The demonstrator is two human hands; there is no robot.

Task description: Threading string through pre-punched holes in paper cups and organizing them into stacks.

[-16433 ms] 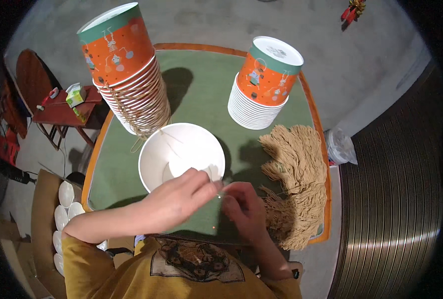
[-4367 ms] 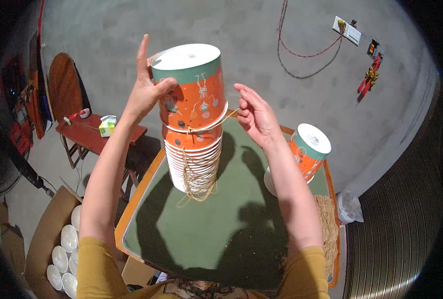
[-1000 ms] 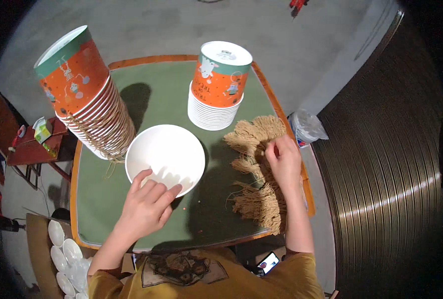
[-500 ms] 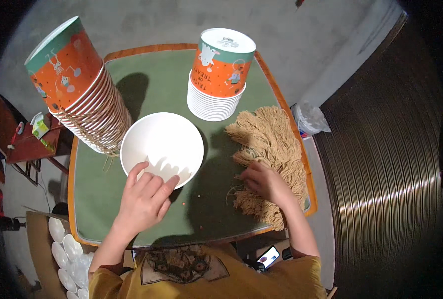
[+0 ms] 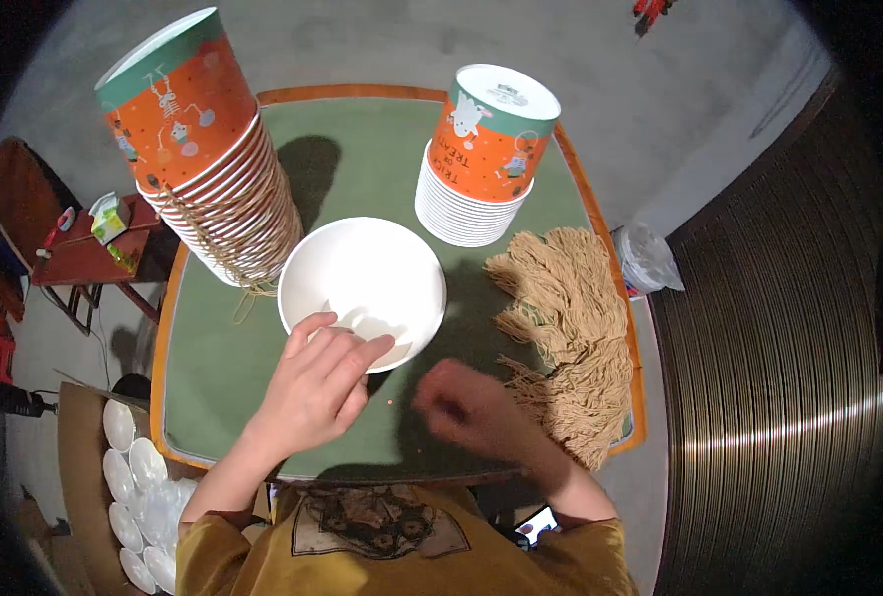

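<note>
A white paper bucket point(image 5: 362, 273) stands mouth up on the green-topped table. My left hand point(image 5: 317, 382) grips its near rim, with fingertips reaching inside. Between the bucket and a heap of tan cords point(image 5: 576, 338), my right hand point(image 5: 466, 407) hangs over the table with curled fingers. It is blurred, and whatever its fingers hold cannot be made out. On the left leans a tall stack of upside-down orange and green paper buckets point(image 5: 188, 109), with thin brown cords looped along its lower rims. A shorter upside-down stack point(image 5: 486, 144) stands at the far right.
The table point(image 5: 263, 397) has an orange edge band. A carton point(image 5: 89, 437) with white round items stands at the lower left, near a dark red chair point(image 5: 94, 253). Beyond the right edge are a white pail point(image 5: 645, 258) and a ridged dark panel point(image 5: 769, 397).
My right hand has left the cord heap and moved left toward the bucket. My left hand stays on the rim. The whole view has shifted slightly.
</note>
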